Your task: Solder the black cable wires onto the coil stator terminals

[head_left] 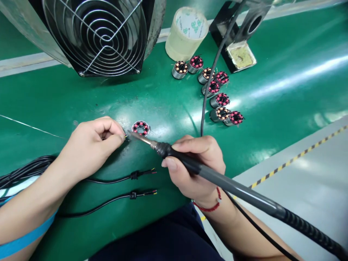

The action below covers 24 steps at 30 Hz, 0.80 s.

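My right hand (pixel 195 163) is closed around the dark handle of a soldering iron (pixel 187 162). The iron's tip points left, close to my left hand (pixel 95 145). Thumb and forefinger of that hand are pinched on thin wire ends (pixel 125 136), with a bit of yellow showing; the fingers hide the rest. Just beyond the iron's tip, a ring-shaped motor stator (pixel 140 128) with pink-red coils lies on the green mat (pixel 95 98). Two black cables (pixel 116 179) with stripped, coloured wire ends lie below my left hand.
A fan with a wire grille (pixel 106 40) stands at the back left. Behind the stators (pixel 219 99) grouped at centre right are a tape roll (pixel 186 34) and an iron stand with a sponge (pixel 241 56). A thin silvery strand (pixel 29 125) and coiled black cable (pixel 27 168) lie left.
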Each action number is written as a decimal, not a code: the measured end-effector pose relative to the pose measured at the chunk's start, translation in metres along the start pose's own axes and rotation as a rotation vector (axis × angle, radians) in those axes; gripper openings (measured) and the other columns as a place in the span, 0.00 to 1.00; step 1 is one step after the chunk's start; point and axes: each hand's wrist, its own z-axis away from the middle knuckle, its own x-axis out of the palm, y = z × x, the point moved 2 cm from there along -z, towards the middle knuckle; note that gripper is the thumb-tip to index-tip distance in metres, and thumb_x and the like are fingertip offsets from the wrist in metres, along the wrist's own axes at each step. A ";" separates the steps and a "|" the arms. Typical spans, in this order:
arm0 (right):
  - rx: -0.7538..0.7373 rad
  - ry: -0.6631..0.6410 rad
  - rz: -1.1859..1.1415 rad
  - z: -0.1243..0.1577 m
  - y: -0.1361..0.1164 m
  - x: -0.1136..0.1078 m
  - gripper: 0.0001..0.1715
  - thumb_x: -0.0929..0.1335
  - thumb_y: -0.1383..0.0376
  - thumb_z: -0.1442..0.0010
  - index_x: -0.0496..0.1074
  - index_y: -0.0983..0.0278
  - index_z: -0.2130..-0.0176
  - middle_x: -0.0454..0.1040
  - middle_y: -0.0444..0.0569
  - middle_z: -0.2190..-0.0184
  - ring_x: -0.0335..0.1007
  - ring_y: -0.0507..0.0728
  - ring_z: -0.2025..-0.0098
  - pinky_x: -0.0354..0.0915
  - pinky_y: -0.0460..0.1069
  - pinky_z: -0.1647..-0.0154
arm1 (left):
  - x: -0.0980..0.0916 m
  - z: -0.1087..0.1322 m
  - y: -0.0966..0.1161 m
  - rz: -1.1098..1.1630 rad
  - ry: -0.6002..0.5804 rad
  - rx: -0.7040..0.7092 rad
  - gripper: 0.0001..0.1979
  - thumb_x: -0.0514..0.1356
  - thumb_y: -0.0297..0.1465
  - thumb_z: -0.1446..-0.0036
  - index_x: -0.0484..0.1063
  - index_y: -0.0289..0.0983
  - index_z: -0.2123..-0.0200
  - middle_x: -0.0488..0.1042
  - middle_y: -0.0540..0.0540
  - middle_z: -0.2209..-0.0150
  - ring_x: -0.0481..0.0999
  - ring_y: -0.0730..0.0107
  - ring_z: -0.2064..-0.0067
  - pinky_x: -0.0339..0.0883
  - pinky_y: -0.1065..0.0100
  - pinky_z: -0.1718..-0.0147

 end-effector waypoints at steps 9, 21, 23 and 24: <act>0.040 -0.343 0.094 -0.034 -0.013 -0.001 0.16 0.67 0.65 0.28 0.70 0.54 0.43 0.83 0.43 0.54 0.84 0.54 0.57 0.79 0.51 0.50 | -0.001 0.000 0.003 -0.017 -0.008 -0.038 0.13 0.60 0.44 0.54 0.73 0.40 0.76 0.76 0.50 0.69 0.68 0.69 0.70 0.58 0.65 0.69; 0.042 -0.492 0.259 -0.032 0.028 0.050 0.30 0.62 0.74 0.38 0.65 0.56 0.39 0.81 0.43 0.61 0.74 0.58 0.54 0.68 0.55 0.49 | -0.001 -0.001 0.005 -0.042 -0.037 0.030 0.13 0.59 0.43 0.52 0.73 0.39 0.75 0.74 0.50 0.73 0.67 0.69 0.70 0.61 0.64 0.68; 0.027 -0.479 0.265 -0.031 0.030 0.051 0.29 0.62 0.73 0.37 0.65 0.57 0.39 0.80 0.43 0.62 0.73 0.58 0.55 0.68 0.56 0.48 | -0.001 0.000 0.006 0.001 -0.039 0.039 0.13 0.59 0.43 0.51 0.73 0.39 0.73 0.72 0.50 0.74 0.66 0.70 0.72 0.60 0.66 0.70; 0.022 -0.461 0.262 -0.031 0.030 0.050 0.28 0.62 0.73 0.36 0.65 0.57 0.39 0.80 0.43 0.62 0.73 0.58 0.56 0.68 0.56 0.48 | -0.001 0.001 0.006 0.031 -0.040 0.030 0.13 0.60 0.43 0.50 0.74 0.39 0.73 0.72 0.51 0.75 0.65 0.71 0.74 0.59 0.66 0.72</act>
